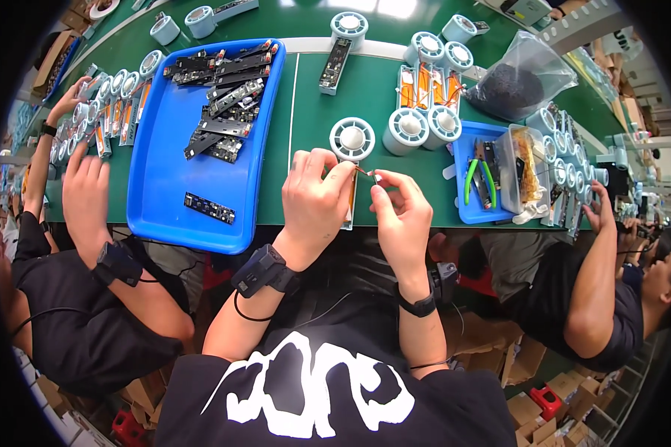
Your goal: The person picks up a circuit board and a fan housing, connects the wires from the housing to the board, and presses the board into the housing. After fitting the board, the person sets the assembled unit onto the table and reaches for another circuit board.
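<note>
A handheld fan with a light blue round head (pixel 353 139) lies at the table's near edge, its handle (pixel 350 216) pointing toward me and partly covered by my left hand. My left hand (pixel 317 197) is closed over the handle, thumb and forefinger pinching a thin red wire (pixel 363 172). Close by on the right, my right hand (pixel 402 220) is also closed, its fingertips pinching a small white-tipped connector (pixel 377 176) at the wire's end. Much of what lies between the fingers is hidden.
Left of my hands, a blue tray (pixel 156 179) carries several black circuit boards (pixel 227 97). At right, a smaller blue tray (pixel 466 134) holds green-handled pliers (pixel 479 182) and a clear box (pixel 516 205). More fans (pixel 408 130) stand beyond. Co-workers sit on both sides.
</note>
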`<state>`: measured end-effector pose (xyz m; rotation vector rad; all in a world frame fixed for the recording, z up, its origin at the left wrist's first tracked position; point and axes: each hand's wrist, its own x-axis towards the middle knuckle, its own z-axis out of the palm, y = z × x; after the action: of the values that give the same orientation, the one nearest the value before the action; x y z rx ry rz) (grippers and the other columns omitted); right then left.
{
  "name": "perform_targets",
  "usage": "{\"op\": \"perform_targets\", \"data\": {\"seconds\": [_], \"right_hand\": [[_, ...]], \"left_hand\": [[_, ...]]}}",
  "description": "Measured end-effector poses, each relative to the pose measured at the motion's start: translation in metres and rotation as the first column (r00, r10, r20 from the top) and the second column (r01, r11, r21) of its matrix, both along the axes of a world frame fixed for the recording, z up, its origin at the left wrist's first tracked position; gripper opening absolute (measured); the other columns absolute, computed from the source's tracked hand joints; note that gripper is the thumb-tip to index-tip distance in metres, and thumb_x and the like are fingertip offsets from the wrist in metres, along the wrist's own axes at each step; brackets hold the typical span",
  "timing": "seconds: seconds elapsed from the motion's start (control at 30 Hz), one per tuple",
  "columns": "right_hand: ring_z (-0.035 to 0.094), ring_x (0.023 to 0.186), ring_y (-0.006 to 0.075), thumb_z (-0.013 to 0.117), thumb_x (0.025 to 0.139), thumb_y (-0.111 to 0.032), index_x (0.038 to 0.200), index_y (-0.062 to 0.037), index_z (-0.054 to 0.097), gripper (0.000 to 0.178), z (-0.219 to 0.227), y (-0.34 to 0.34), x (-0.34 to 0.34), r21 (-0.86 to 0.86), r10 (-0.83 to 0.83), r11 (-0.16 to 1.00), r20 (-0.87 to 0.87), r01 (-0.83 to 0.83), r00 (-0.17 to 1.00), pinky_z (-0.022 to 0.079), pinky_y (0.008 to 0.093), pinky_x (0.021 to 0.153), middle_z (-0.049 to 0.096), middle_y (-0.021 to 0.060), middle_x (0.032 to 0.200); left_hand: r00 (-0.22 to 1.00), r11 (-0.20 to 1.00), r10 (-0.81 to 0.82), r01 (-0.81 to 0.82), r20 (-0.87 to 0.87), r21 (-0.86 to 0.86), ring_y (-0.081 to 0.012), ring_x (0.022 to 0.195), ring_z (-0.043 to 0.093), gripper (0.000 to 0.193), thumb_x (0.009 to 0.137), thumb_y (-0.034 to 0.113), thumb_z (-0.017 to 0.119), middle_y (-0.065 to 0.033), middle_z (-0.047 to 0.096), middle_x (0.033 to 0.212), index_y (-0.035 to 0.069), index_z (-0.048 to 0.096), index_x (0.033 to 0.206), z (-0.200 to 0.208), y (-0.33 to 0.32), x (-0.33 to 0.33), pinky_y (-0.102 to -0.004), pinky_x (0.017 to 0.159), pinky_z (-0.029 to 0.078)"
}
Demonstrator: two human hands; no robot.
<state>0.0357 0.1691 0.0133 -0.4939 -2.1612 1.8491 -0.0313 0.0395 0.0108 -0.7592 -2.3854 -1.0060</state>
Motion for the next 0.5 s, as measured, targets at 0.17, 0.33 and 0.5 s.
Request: {"op": "perform_targets", "data": {"seconds": [0.17, 0.33, 0.5], "right_hand": [[0.066, 0.072, 0.0136, 0.067, 0.091, 0.002, 0.115, 0.0043, 0.067, 0.024, 0.009, -0.010, -0.001, 0.205, -0.021, 0.978, -0.071, 0.035, 0.997, 0.053, 0.0262, 0.061, 0.067, 0.0123, 0.105], [0.066, 0.077, 0.0135, 0.068, 0.088, 0.005, 0.115, 0.0033, 0.069, 0.027, 0.005, -0.014, 0.001, 0.316, -0.027, 0.946, -0.132, 0.068, 0.991, 0.054, 0.0264, 0.063, 0.067, 0.0117, 0.108], [0.068, 0.077, 0.0196, 0.070, 0.087, 0.002, 0.114, 0.0033, 0.070, 0.027, 0.002, -0.021, -0.005, 0.401, -0.011, 0.912, -0.168, 0.079, 0.986, 0.056, 0.0288, 0.066, 0.068, 0.0155, 0.108]], "left_hand": [[1.000, 0.994, -0.014, 0.015, 0.008, -0.111, -0.0255, 0.070, 0.059, 0.011, 0.082, 0.009, 0.070, -0.0062, 0.058, 0.074, 0.005, 0.069, 0.092, -0.006, 0.000, -0.006, -0.0378, 0.063, 0.047], [0.996, 0.974, -0.087, 0.086, 0.002, -0.209, -0.0244, 0.071, 0.060, 0.012, 0.084, 0.013, 0.068, -0.0051, 0.059, 0.077, 0.006, 0.069, 0.094, 0.007, -0.003, -0.007, -0.0375, 0.065, 0.046], [0.993, 0.936, -0.101, 0.114, 0.055, -0.334, -0.0268, 0.074, 0.061, 0.021, 0.083, 0.013, 0.068, -0.0078, 0.059, 0.082, 0.004, 0.069, 0.102, 0.010, -0.016, 0.003, -0.0392, 0.069, 0.047]]}}
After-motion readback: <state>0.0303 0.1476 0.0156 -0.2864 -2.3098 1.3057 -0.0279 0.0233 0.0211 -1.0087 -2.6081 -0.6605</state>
